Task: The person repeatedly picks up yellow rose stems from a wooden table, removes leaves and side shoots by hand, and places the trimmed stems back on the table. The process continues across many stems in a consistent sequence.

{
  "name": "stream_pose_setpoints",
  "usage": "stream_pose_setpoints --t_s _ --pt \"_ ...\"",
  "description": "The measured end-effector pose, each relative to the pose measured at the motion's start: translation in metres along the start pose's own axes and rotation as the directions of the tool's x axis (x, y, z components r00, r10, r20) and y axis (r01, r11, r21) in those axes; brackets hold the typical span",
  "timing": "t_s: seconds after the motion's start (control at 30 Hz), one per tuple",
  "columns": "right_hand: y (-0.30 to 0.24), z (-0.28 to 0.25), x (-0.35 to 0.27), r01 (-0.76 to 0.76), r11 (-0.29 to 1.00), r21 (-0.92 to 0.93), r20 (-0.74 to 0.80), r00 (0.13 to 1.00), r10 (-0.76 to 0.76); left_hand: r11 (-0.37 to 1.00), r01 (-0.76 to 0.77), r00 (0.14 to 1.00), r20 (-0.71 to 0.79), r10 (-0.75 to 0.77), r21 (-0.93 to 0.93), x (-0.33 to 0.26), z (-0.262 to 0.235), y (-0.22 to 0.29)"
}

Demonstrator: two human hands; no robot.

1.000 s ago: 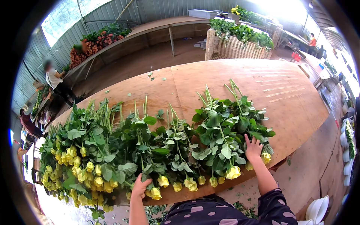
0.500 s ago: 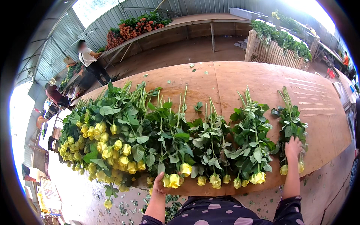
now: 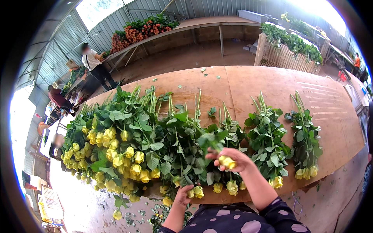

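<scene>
Head view: yellow roses [image 3: 128,155] heaped along near edge of long wooden table [image 3: 272,89], blooms hanging out over rim toward body, cut stems pointing away across boards; likely laid so for heads to line up at one edge and be picked by bloom end. Largest heap at left, thick with leaves; smaller separate bunches to right, middle one [image 3: 268,147] and far one [image 3: 305,143] lying apart from each other with bare wood between, seemingly sorted portions kept distinct.

Right hand [image 3: 233,159] raised just above bunches near table's front, fingers curled and pinching single yellow rose head [image 3: 226,162], leaves of that stem trailing off to left over other foliage; grip at bloom rather than stem, probably to steer head while lifting clear of neighbours. Left hand [image 3: 184,195] low at table rim, fingers closed loosely around blooms [image 3: 195,191] at edge, seemingly steadying or evening heads; exact grip partly hidden by leaves, so cannot tell how many stems held.

Loose leaves scattered on bare boards farther back and on floor [image 3: 97,206] below rim. Dotted dark sleeves [image 3: 233,221] at lower edge. Beyond, second long bench [image 3: 217,23] carrying orange and red flowers [image 3: 140,31], wicker crate [image 3: 287,58] filled with greenery at right, other people [image 3: 93,64] standing at left near corrugated wall [image 3: 62,50], well apart from work at hand
</scene>
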State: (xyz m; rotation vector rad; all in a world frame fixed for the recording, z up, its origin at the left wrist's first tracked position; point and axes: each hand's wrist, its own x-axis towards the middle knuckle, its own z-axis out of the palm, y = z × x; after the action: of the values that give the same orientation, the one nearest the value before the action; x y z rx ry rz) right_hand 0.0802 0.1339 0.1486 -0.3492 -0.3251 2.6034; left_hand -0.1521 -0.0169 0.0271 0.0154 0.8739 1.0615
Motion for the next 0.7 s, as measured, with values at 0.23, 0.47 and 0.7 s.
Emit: stream_pose_setpoints --t_s 0.23,0.47,0.7 --pt "0.067 0.022 -0.040 -0.029 0.656 -0.755 -0.257 0.933 -0.254 0.983 -0.140 0.988 -0.048 0.146 0.118 0.001 0.044 -0.011" --pt "0.058 0.030 -0.041 0.173 0.841 -0.512 -0.201 0.928 -0.313 0.887 -0.120 0.954 -0.195 0.227 0.445 -0.005 0.036 0.006" --pt "0.090 -0.050 -0.013 -0.026 0.639 -0.769 -0.350 0.854 -0.385 0.756 -0.105 0.929 -0.207 0.305 0.646 -0.004 0.031 0.034"
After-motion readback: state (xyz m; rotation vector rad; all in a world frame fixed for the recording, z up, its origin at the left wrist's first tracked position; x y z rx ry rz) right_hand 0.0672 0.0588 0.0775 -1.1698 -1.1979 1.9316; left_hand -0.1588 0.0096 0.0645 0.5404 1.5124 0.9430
